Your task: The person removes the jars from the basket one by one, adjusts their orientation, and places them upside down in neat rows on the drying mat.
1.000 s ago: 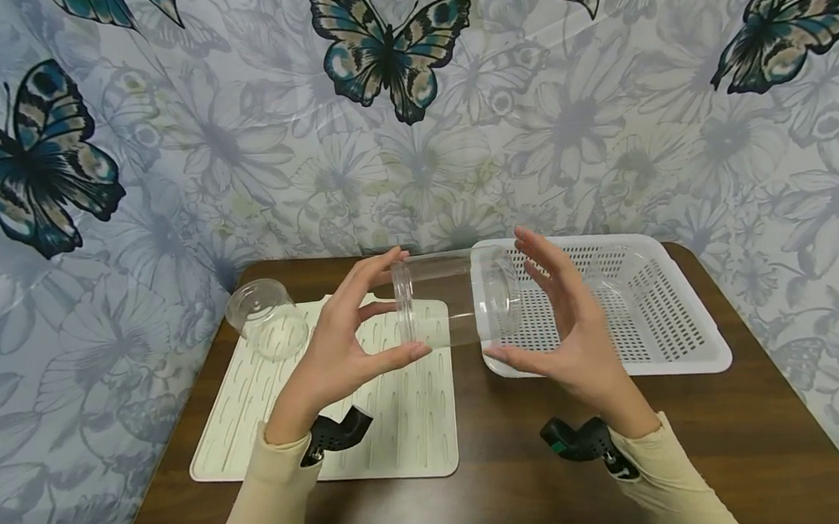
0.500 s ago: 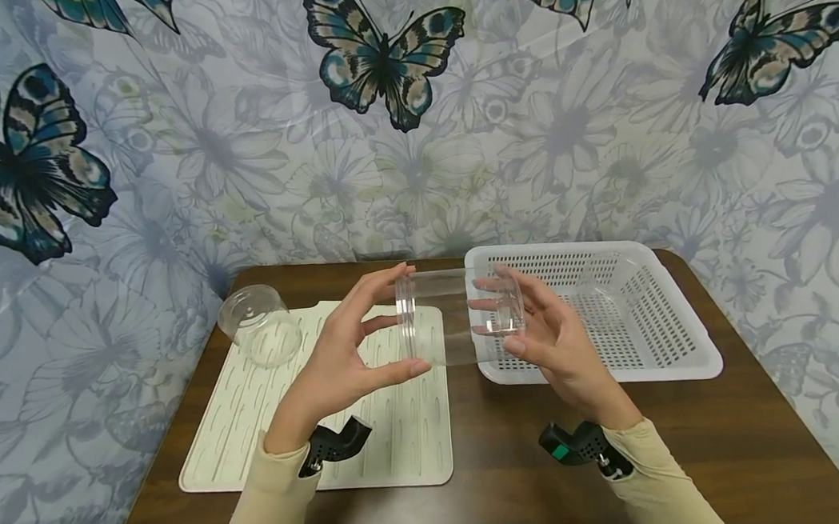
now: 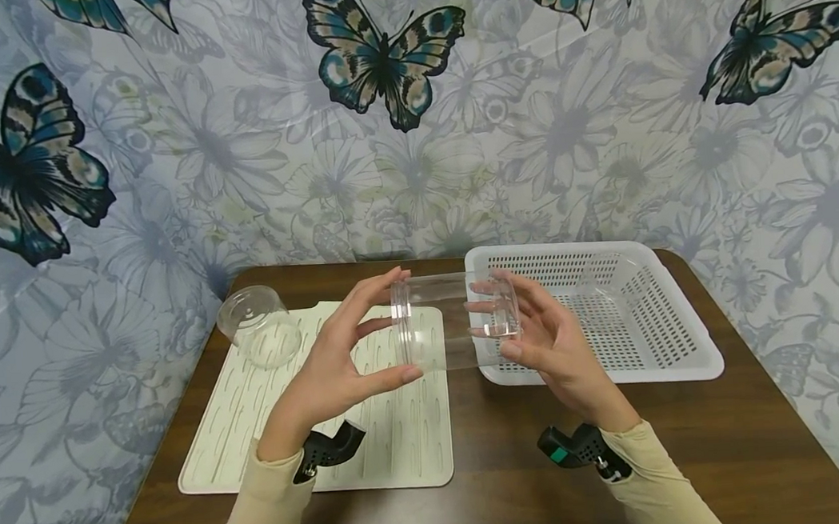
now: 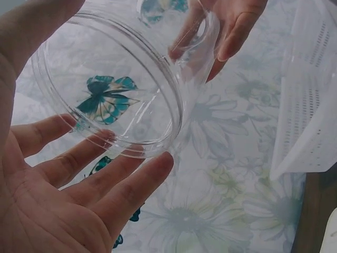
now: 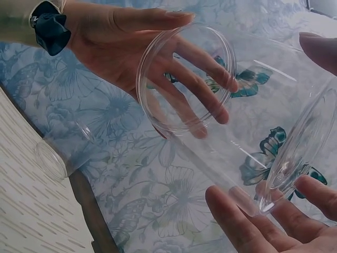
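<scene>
A clear, see-through jar (image 3: 454,352) is held on its side in the air between both hands. My left hand (image 3: 328,368) grips its ringed end, thumb in front and fingers behind. At the other end, the right hand (image 3: 558,350) holds the jar's base, with its fingers seen through the clear wall. In the left wrist view, the left hand (image 4: 68,205) has its fingertips along the ringed edge of the jar (image 4: 176,100). The right wrist view shows the right hand's (image 5: 268,232) fingers against the jar's base (image 5: 289,158). Whether a lid sits on the ringed end, I cannot tell.
Another clear container (image 3: 265,335) stands at the back left corner of a cream ridged mat (image 3: 395,460). A white perforated basket (image 3: 702,357) sits at the back right of the brown table (image 3: 504,465). Butterfly-patterned fabric (image 3: 415,182) hangs behind.
A second ago the right hand was spread open beside the jar's base. It has since moved in and taken hold there. The left hand has kept its grip, and the jar sits slightly lower in view.
</scene>
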Demonstrator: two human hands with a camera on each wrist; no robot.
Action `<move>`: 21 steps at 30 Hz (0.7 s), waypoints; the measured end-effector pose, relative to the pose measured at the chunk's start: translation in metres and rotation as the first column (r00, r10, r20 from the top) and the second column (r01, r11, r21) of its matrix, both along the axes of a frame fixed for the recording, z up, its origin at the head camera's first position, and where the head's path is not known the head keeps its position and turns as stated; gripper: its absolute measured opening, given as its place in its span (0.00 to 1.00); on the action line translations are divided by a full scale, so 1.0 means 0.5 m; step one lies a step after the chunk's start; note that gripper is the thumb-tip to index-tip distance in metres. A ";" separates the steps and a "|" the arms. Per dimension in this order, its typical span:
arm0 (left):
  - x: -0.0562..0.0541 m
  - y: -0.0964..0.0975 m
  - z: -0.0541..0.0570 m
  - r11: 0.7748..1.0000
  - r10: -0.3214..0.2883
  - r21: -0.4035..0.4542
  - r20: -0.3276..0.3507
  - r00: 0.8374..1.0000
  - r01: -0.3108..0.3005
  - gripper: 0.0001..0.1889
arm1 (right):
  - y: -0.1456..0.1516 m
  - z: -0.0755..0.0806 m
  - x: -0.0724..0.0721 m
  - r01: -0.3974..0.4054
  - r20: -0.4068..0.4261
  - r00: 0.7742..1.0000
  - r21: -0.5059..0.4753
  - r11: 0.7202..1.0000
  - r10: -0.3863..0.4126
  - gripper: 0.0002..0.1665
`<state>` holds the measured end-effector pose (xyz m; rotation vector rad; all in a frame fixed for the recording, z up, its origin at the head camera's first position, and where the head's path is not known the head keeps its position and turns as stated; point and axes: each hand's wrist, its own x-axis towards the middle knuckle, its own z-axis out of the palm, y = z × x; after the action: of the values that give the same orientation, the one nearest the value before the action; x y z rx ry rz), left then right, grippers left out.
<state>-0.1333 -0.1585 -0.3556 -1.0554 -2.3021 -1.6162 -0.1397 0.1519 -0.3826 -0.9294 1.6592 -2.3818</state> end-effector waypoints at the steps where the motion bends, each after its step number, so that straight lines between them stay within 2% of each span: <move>1: 0.000 -0.003 -0.001 1.000 -0.003 -0.001 -0.005 1.000 0.003 0.56 | 0.000 0.000 0.000 0.002 -0.001 1.000 0.005 1.000 -0.002 0.47; 5: 0.007 -0.021 -0.011 0.999 0.017 -0.031 -0.016 1.000 -0.017 0.49 | 0.005 0.001 0.000 0.005 -0.003 1.000 0.007 1.000 -0.005 0.46; 7: 0.012 -0.037 -0.022 0.995 0.057 -0.078 -0.033 0.998 -0.059 0.43 | 0.009 0.000 -0.002 0.008 -0.008 1.000 0.006 1.000 -0.008 0.46; 9: 0.020 -0.056 -0.038 0.978 0.126 -0.159 -0.064 0.990 -0.135 0.38 | 0.013 -0.001 -0.003 0.015 -0.008 1.000 0.005 1.000 -0.015 0.47; 12: 0.035 -0.084 -0.071 0.919 0.231 -0.304 -0.100 0.968 -0.251 0.34 | 0.018 -0.002 -0.004 0.023 -0.005 1.000 0.009 1.000 -0.022 0.48; 14: 0.049 -0.102 -0.095 0.875 0.282 -0.384 -0.092 0.955 -0.295 0.34 | 0.022 -0.002 -0.004 0.032 0.003 0.999 0.017 0.999 -0.033 0.48; 16: 0.065 -0.119 -0.119 0.840 0.321 -0.444 -0.060 0.945 -0.313 0.35 | 0.024 -0.001 -0.006 0.035 0.007 0.999 0.019 0.999 -0.035 0.47; 18: 0.080 -0.137 -0.142 0.817 0.357 -0.477 -0.023 0.934 -0.324 0.36 | 0.025 -0.001 -0.008 0.037 0.005 0.999 0.018 0.999 -0.037 0.47; 21: 0.099 -0.165 -0.173 0.775 0.414 -0.521 -0.009 0.910 -0.358 0.36 | 0.024 -0.002 -0.011 0.039 0.009 0.999 0.014 0.999 -0.039 0.47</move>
<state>-0.0838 -0.2408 -0.4423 -0.4974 -2.8689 -0.9392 -0.1451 0.1639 -0.3837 -0.8908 1.7039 -2.3923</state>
